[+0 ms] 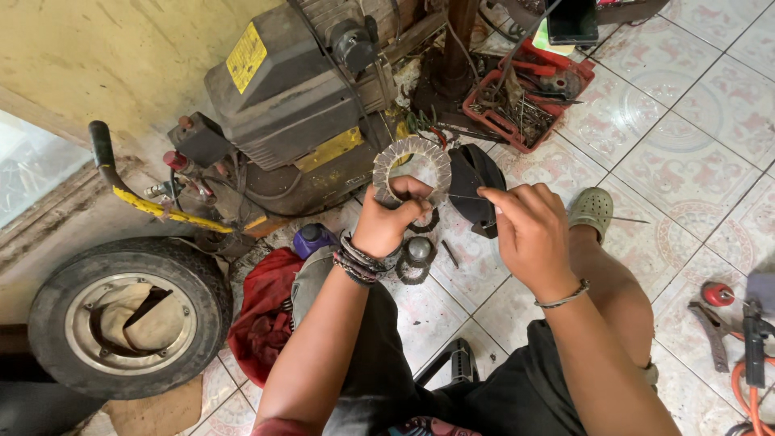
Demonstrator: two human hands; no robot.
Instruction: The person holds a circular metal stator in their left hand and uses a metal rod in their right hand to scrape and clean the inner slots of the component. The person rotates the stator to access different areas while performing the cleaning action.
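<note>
My left hand grips a ring-shaped metal part with radial slots, holding it upright at its lower edge. My right hand pinches a thin wire that runs left toward the ring. A second thin rod sticks out to the right past my hand. Both wrists wear bracelets. A black curved cover lies on the floor just behind the hands. Beneath my left hand a small round metal part rests on the tiles.
A grey and yellow air compressor stands ahead. A tyre on its rim lies at left, a red cloth beside it. A red tray of tools sits beyond. Pliers and an orange hose are at right.
</note>
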